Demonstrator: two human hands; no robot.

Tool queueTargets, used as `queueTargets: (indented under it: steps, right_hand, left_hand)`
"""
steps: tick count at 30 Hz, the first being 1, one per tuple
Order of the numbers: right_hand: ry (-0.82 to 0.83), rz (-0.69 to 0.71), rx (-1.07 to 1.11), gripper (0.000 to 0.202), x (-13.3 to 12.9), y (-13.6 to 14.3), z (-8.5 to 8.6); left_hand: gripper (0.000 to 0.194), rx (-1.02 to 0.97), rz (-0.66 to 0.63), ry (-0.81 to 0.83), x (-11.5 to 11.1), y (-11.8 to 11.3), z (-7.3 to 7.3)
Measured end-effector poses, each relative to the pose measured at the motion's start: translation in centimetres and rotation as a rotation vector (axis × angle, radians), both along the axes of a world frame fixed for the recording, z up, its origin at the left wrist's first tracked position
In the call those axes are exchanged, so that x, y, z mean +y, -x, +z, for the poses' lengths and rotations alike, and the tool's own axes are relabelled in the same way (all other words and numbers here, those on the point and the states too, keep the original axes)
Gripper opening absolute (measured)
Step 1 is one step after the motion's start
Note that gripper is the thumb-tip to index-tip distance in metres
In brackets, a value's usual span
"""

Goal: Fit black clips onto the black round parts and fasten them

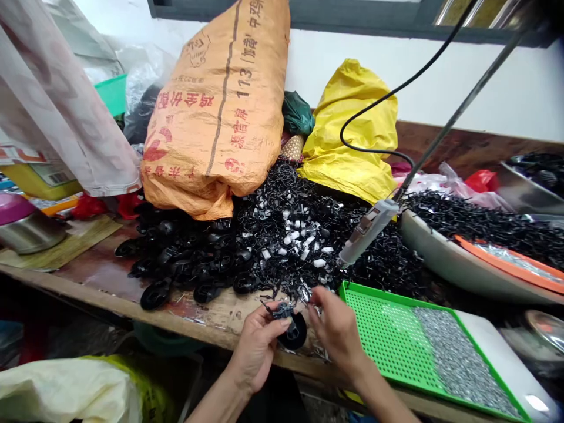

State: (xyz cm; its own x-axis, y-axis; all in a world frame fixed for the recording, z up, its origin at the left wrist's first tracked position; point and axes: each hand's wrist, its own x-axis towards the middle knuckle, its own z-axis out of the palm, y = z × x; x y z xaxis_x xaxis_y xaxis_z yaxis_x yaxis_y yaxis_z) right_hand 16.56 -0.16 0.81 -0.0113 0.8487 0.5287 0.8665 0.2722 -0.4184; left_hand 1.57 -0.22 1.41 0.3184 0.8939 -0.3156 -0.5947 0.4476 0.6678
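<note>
My left hand pinches a black plastic part with a round disc between thumb and fingers, low over the front edge of the wooden bench. Just to its right, my right hand has thumb and forefinger closed together; anything between them is too small to make out. Behind both hands lies a heap of small black plastic pieces with white pieces scattered on it. Similar black disc parts are piled at its left. A screwdriver with a pale grey body hangs tip-down from a rod above the heap.
A green perforated tray of small metal pieces lies at right. Behind it stands a wide basin of black pieces with an orange tray. An orange woven sack and a yellow bag stand at the back; a steel container sits left.
</note>
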Motion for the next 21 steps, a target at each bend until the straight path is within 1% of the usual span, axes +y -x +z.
queueTargets:
  steps: [1, 2, 3, 5, 7, 9, 11, 13, 15, 16, 18, 21]
  right_hand:
    - [-0.026, 0.049, -0.009, 0.011, -1.1, 0.8, -0.7]
    - [-0.125, 0.1, -0.006, 0.016, -2.0, 1.5, -1.3]
    - [-0.161, 0.117, 0.031, 0.021, -2.7, 2.0, -1.8]
    - [-0.117, 0.143, 0.181, 0.032, -3.5, 2.4, -2.2]
    - [-0.007, 0.133, 0.324, 0.033, -3.5, 2.1, -1.8]
    - [0.049, 0.143, 0.353, 0.028, -3.3, 1.4, -0.9]
    - [0.077, 0.24, 0.307, 0.023, -3.1, 0.8, 0.0]
    - [0.148, 0.395, 0.279, 0.022, -3.1, 0.4, 0.6]
    - [0.21, 0.505, 0.255, 0.022, -3.2, 0.4, 0.7]
    - [0.222, 0.527, 0.234, 0.022, -3.4, 0.4, 0.7]
    - [0.193, 0.503, 0.173, 0.021, -3.4, 0.4, 0.3]
    - [0.114, 0.339, 0.094, 0.018, -3.1, 0.2, -0.4]
  left_hand:
    - [0.018, -0.026, -0.014, 0.014, -0.1, -0.1, 0.1]
    - [0.017, -0.045, -0.029, 0.028, -0.1, -0.3, 0.1]
    - [0.016, -0.055, -0.039, 0.044, -0.1, -0.3, 0.0]
    - [0.015, -0.056, -0.032, 0.075, 0.0, -0.3, -0.1]
    - [0.016, -0.048, 0.001, 0.104, 0.1, 0.0, -0.2]
    - [0.018, -0.05, -0.007, 0.139, 0.3, 0.5, 0.0]
    - [0.019, -0.052, -0.091, 0.171, 0.3, 0.9, 0.4]
    - [0.021, -0.036, -0.201, 0.195, 0.2, 1.3, 0.7]
    - [0.022, -0.007, -0.267, 0.209, 0.2, 1.6, 0.8]
    - [0.022, 0.003, -0.282, 0.211, 0.3, 1.7, 0.7]
    - [0.022, 0.016, -0.289, 0.197, 0.6, 2.0, 0.5]
    - [0.022, 0.043, -0.251, 0.158, 1.2, 2.0, 0.3]
